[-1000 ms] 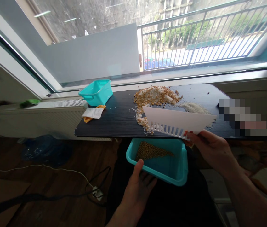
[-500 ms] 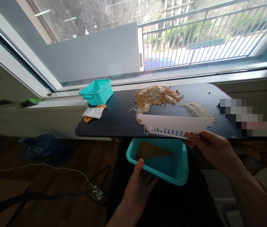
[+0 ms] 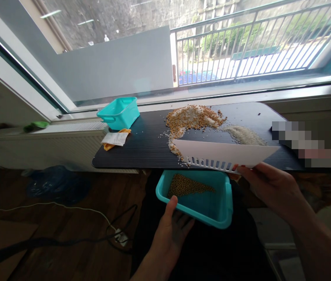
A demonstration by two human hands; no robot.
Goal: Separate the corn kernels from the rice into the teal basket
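My left hand (image 3: 169,224) grips the near left rim of a teal plastic tub (image 3: 209,208), thumb over the edge, fingers beneath it. The tub hangs just below the black table's front edge (image 3: 115,164) and has a wedge of tan beans (image 3: 187,186) in its far left corner. My right hand (image 3: 267,185) holds a white slotted basket (image 3: 224,153) by its near right corner, tipped on the tabletop above the tub. Behind the basket lies a heap of mixed beans and rice (image 3: 191,117), with a smaller patch of white rice (image 3: 243,134) to its right.
A second teal tub (image 3: 120,113) stands at the table's far left, beside a white packet on an orange cloth (image 3: 115,139). A window and railing run behind the table. A radiator sits to the left. Cables and a plug (image 3: 120,237) lie on the wooden floor.
The white basket has tipped lower and flatter and slid a little to the right with my right hand. My left hand and the tub have stayed almost still.
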